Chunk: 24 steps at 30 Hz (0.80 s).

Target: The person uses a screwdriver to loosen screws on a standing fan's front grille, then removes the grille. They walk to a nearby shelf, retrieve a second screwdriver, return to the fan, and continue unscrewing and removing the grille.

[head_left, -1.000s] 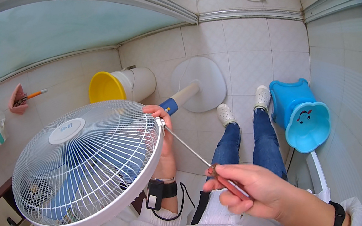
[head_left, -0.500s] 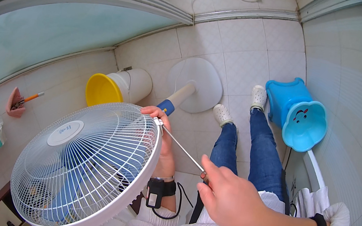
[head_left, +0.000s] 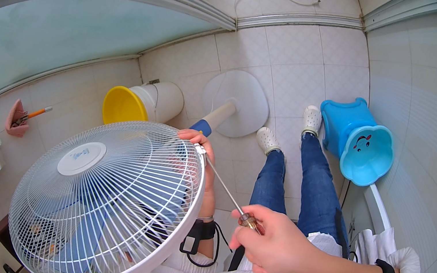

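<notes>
A white wire-caged electric fan [head_left: 106, 175] fills the lower left, its round front facing up toward me. My left hand [head_left: 205, 152] is closed around the far right part of its rim, fingertips over the wire guard beside a small white clip [head_left: 201, 150]. In my right hand [head_left: 273, 242] is a screwdriver [head_left: 226, 186], its translucent brownish handle pinched between thumb and fingers. The long thin shaft slants up-left, and its tip meets the clip. Whether the tip sits in a screw is too small to tell. Most of my left palm is hidden behind the guard.
Beyond the fan, its pole [head_left: 219, 114] rises from a round white base [head_left: 248, 98] on the tiles. A yellow-rimmed white bucket [head_left: 169, 98] lies left of it. Blue plastic stools or tubs [head_left: 343, 123] lie by the right wall. A glass partition [head_left: 91, 26] stands at left.
The fan's rim and my left hand have shifted slightly right. My right hand has turned and changed its hold, so more of the screwdriver's handle shows. The tip stays at the clip.
</notes>
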Each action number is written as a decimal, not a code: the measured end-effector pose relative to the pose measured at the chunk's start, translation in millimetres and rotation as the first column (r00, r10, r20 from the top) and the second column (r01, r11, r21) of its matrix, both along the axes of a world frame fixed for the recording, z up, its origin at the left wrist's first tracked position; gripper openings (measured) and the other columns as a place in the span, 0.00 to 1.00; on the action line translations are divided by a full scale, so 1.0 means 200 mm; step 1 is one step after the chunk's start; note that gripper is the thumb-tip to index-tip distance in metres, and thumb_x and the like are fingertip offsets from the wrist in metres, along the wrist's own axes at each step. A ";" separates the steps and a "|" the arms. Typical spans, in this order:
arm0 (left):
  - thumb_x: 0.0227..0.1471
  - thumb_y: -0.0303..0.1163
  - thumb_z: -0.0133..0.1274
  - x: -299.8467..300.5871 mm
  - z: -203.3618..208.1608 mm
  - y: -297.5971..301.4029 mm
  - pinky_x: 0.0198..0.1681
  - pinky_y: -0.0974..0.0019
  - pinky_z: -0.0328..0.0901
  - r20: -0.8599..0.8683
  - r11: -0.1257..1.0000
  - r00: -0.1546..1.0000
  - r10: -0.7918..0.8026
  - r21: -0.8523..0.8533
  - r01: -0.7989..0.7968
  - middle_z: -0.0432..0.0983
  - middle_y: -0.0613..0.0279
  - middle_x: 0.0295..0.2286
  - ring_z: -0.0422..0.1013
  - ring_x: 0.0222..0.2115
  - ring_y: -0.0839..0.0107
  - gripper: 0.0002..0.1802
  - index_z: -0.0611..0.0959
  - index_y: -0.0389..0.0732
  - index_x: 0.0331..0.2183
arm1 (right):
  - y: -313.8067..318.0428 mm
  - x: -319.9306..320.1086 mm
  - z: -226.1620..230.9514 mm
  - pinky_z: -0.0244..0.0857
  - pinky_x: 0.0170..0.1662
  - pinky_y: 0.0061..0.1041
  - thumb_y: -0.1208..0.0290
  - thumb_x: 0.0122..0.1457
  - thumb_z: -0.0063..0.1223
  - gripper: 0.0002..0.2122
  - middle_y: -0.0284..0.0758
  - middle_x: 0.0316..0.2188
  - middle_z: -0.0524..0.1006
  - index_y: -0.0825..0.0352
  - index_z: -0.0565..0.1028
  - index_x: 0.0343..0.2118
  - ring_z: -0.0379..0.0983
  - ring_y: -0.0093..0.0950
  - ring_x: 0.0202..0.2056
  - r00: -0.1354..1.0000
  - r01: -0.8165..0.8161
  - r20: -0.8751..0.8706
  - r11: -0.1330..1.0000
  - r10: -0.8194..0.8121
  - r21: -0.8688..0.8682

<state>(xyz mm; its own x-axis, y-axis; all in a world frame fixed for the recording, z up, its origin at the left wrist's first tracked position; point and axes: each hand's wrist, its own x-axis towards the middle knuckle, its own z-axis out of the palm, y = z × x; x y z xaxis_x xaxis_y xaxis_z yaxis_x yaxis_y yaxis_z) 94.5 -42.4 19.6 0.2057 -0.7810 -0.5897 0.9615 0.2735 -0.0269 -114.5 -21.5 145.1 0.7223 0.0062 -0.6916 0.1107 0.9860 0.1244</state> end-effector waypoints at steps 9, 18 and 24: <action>0.43 0.28 0.55 -0.06 0.07 0.00 0.39 0.64 0.61 0.106 0.993 0.993 0.043 0.108 -0.055 0.70 0.55 0.32 0.66 0.38 0.63 0.14 0.75 0.33 0.35 | 0.00 0.03 0.04 0.68 0.28 0.23 0.73 0.57 0.47 0.21 0.38 0.29 0.73 0.73 0.63 0.53 0.72 0.30 0.25 0.615 -0.771 -0.785 -0.156 0.076 -0.618; 0.41 0.26 0.58 0.03 0.00 0.07 0.44 0.66 0.59 -0.082 0.998 0.996 -0.022 -0.052 0.018 0.69 0.59 0.39 0.67 0.42 0.67 0.22 0.73 0.37 0.42 | -0.10 -0.07 0.06 0.60 0.22 0.18 0.77 0.60 0.41 0.24 0.39 0.41 0.67 0.71 0.51 0.59 0.68 0.21 0.28 0.949 0.297 0.048 0.933 -0.312 0.203; 0.44 0.26 0.55 0.03 -0.02 0.07 0.41 0.64 0.60 -0.100 1.000 0.995 -0.015 -0.015 0.013 0.70 0.56 0.35 0.67 0.38 0.66 0.17 0.73 0.35 0.39 | -0.08 -0.04 -0.03 0.56 0.17 0.15 0.75 0.56 0.47 0.18 0.37 0.30 0.70 0.71 0.64 0.50 0.65 0.18 0.18 0.991 0.017 0.135 1.000 -0.014 -0.015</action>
<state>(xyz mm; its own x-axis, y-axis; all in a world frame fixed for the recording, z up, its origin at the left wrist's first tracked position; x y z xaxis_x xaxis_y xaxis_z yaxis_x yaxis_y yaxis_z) 99.8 -29.2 15.6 0.1351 -0.7919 -0.5955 0.9575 0.2590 -0.1271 -123.3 -37.3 139.6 0.8089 -0.0159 -0.5878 0.1092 0.9863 0.1236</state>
